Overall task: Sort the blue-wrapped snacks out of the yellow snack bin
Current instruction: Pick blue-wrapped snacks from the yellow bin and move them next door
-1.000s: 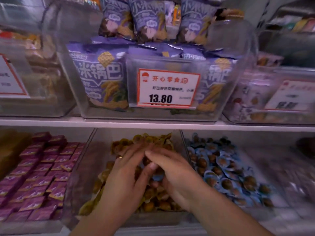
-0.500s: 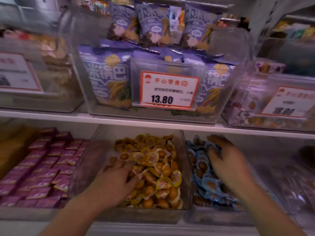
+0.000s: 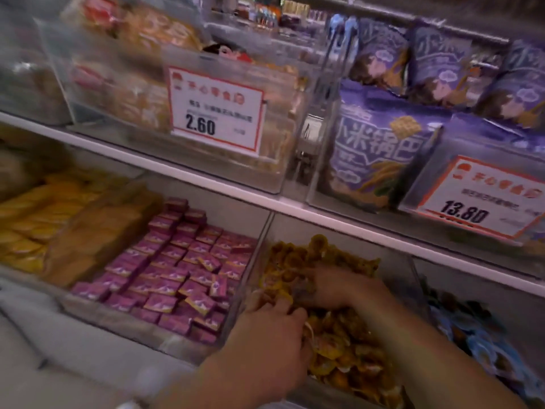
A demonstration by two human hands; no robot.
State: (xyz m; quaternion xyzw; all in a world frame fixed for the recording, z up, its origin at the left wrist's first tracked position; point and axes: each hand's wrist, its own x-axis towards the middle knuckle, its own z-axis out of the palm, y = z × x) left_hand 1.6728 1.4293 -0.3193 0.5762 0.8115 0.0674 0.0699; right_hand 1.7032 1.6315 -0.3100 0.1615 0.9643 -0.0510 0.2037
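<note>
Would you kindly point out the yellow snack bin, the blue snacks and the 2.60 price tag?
yellow snack bin (image 3: pixel 395 262): head view, clear back wall.
blue snacks (image 3: pixel 483 346): head view, a blue wrapper.
2.60 price tag (image 3: pixel 216 112): head view, white middle.

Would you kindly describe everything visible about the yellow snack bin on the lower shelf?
The yellow snack bin is a clear, plastic-looking box on the lower shelf, between a bin of purple packets and a bin of blue-wrapped snacks. It is heaped with small yellow-orange wrapped snacks. Both hands are in the pile: the left hand near the front, the right hand further back. Motion blur hides whether either holds a piece.
</note>
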